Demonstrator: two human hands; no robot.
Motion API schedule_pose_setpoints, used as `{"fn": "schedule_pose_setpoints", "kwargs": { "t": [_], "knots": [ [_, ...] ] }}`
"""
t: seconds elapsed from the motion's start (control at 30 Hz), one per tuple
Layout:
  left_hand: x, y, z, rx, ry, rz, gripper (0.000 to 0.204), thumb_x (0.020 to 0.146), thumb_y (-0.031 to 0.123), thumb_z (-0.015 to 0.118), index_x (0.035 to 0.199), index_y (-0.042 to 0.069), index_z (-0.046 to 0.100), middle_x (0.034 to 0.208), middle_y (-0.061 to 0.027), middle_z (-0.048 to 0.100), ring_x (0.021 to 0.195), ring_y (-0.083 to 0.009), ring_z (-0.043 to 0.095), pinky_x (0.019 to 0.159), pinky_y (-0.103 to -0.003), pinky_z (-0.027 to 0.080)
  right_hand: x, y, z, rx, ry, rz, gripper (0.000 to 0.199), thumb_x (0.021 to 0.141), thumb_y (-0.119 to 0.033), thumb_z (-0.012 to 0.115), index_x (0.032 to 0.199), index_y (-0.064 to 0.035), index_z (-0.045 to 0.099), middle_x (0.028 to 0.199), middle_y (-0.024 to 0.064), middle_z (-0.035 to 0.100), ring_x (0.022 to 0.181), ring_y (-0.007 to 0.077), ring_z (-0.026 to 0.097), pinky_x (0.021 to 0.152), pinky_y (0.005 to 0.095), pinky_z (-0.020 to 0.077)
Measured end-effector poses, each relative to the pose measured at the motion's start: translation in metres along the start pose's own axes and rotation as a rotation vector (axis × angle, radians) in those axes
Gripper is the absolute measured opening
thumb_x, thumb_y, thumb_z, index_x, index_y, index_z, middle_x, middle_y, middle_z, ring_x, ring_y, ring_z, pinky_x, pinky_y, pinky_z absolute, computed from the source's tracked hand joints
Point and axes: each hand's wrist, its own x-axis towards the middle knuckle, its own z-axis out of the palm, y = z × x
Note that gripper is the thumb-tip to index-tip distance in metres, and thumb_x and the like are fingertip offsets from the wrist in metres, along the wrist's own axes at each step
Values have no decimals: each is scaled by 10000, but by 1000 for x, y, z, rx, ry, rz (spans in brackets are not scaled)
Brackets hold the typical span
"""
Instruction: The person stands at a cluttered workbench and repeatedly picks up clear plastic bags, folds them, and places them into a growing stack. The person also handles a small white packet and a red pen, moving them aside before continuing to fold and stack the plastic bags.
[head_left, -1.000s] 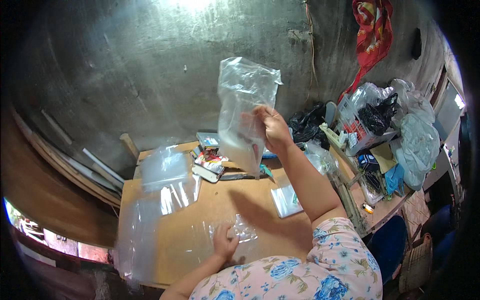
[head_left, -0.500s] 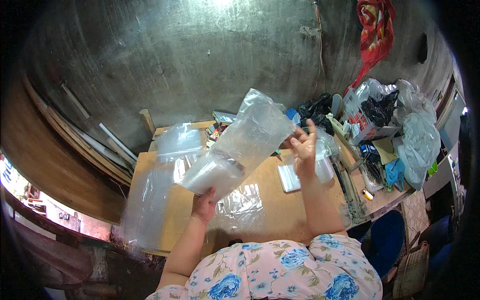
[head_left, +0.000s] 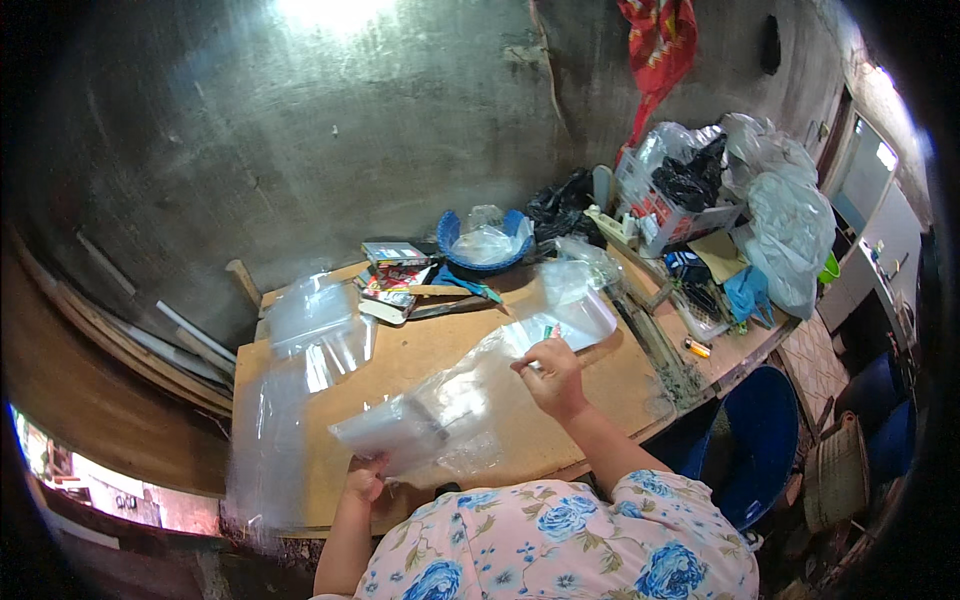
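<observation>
A long clear plastic bag [head_left: 460, 395] stretches low over the wooden table, with a stack of clear plastic sheets [head_left: 392, 430] at its left end. My left hand [head_left: 367, 478] is closed on the near edge of that stack, thumb on top. At the bag's other end my right hand [head_left: 555, 382] has its fingers pinched together on the plastic; the exact grip is partly hidden. Just beyond the right hand lies a pile of clear bags [head_left: 590, 318]. More flat clear bags [head_left: 310, 318] lie on the table's left side.
A blue basket [head_left: 484, 258] with clear plastic stands at the back, beside boxes and papers [head_left: 395, 280]. On the right are a crate [head_left: 690, 220] stuffed with bags, an orange lighter [head_left: 697, 347] and wooden strips. Blue tubs [head_left: 755, 450] stand beyond the table's right edge.
Both hands have come down and nearer, lowering the raised bag toward the table. My right hand's spread fingers have closed. The view has turned to the right, and the blue basket now shows.
</observation>
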Motion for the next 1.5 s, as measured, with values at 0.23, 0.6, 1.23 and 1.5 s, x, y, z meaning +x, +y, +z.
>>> {"fn": "schedule_pose_setpoints", "kwargs": {
  "t": [0.23, 0.6, 1.23, 1.5],
  "knots": [
    [-7, -13, -11, 28, -27, -109, 464, 712, -70, 596, 1151, 50, 502, 1118, -64, 546, 1007, -224, 529, 856, -370, 442, -38, 9, 5, 55, 11, 165, 98, 706, -78, 670, 774, -45, 607, 681, 113, 553, 682, 275, 566, 616, 353, 463],
    [-3, -13, 0, 115, -72, -135, 448, 713, -5, 609, 1145, 28, 498, 1086, -68, 568, 964, -237, 560, 843, -384, 455, -41, 15, -12, 337, -305, 513, 128, 801, -118, 612, 853, -29, 536, 950, 139, 604, 858, 269, 607, 698, 341, 488],
    [2, 95, 19, 219, -199, -171, 425, 745, 229, 671, 1091, 52, 500, 805, -1, 550, 633, -105, 525, 498, -216, 413, -4, -88, 13, 721, -1152, 685, 527, 733, -86, 652, 1239, -92, 501, 1109, 106, 581, 1012, 161, 531, 850, 258, 418],
    [5, 101, 5, 439, -294, -388, 624, 726, 301, 719, 1220, 66, 419, 967, -52, 563, 750, -159, 564, 642, -261, 468, -41, -145, 43, 635, -681, 386, 537, 783, -240, 659, 1237, -35, 461, 1144, 157, 533, 1038, 203, 510, 908, 327, 394]
  ]
}}
